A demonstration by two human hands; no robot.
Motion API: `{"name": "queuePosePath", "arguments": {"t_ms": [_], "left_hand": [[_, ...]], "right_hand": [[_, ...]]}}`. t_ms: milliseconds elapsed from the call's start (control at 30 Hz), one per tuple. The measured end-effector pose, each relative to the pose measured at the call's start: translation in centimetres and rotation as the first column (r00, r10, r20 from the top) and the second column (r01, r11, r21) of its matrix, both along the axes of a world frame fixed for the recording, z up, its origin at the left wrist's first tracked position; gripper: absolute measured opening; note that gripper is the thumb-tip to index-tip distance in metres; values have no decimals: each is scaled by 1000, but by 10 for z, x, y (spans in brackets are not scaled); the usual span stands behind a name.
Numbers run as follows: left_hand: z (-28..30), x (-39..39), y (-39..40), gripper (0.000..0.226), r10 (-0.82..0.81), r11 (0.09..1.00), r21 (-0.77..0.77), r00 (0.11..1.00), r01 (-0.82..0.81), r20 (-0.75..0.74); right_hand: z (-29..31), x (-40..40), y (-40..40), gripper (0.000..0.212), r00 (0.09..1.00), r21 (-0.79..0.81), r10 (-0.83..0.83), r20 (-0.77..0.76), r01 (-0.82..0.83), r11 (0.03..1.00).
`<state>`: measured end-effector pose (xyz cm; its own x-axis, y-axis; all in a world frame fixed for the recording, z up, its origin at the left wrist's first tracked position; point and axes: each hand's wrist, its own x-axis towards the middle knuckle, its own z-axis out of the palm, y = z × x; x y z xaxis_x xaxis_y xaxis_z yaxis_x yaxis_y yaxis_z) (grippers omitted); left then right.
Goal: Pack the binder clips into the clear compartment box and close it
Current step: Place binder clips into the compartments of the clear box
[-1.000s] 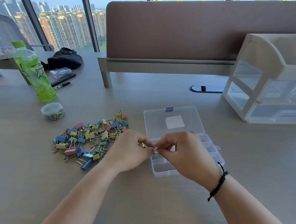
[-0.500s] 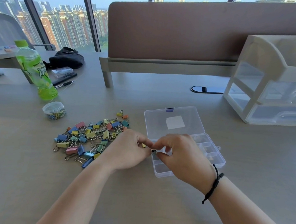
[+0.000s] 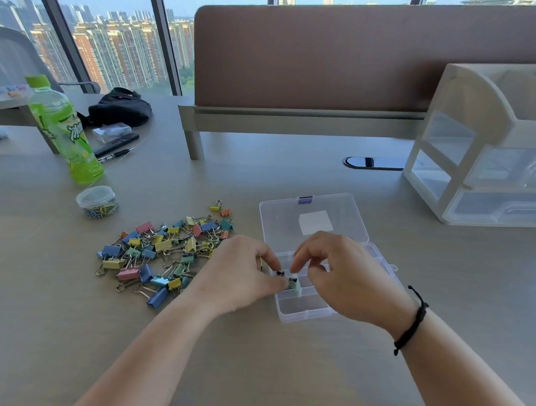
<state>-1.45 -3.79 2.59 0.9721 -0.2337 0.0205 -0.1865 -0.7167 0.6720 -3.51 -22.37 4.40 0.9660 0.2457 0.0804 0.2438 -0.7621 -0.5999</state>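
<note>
Grey desk (image 3: 300,372), one open compartment box (image 3: 316,312), two hands, one green clip (image 3: 295,286) in left hand (image 3: 239,275)

The box (image 3: 325,262) is clear plastic and lies open on the table, its lid (image 3: 311,220) flat beyond the base, with a white label inside and a purple latch at the far edge. The base is split into small compartments. A pale green clip (image 3: 295,286) sits in a compartment near the left wall, pinched by the left hand (image 3: 239,272). The other clips (image 3: 167,254) lie in a loose heap left of the box, in blue, yellow, green, pink and orange, with wire handles sticking out.
</note>
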Motion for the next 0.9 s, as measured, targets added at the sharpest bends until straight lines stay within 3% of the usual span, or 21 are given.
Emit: {"name": "queuePosePath", "arguments": {"t_ms": [267,367,400,467,500,567,667,900], "left_hand": [[4,-3,-1,16,12,1000,-16,999,-12,45],[13,-1,0,6,106,962,-246,993,-115,-50],[16,0,0,8,135,897,-399,978,-189,-161],[23,0,-1,13,67,684,-651,916,-331,-395],[25,0,0,18,3,593,-716,890,-369,-456],[26,0,2,25,-101,525,-767,867,-370,-487],[22,-1,3,30,-171,558,-776,875,-293,-453],[23,-10,-4,13,-166,673,-731,941,-111,-295]], "right_hand": [[-2,-2,4,28,999,-24,37,-10,-37,999],[0,-3,3,20,999,-17,38,-4,-38,999],[0,-3,3,19,999,-16,39,-4,-39,999],[-1,-3,3,19,999,-10,34,9,-34,999],[-1,-2,3,20,999,-2,27,18,-27,1000],[-2,-2,2,19,999,12,5,41,-5,1000],[-2,-2,1,15,996,29,-22,87,19,999],[-4,1,3,14,995,228,-19,97,-3,974]]}}
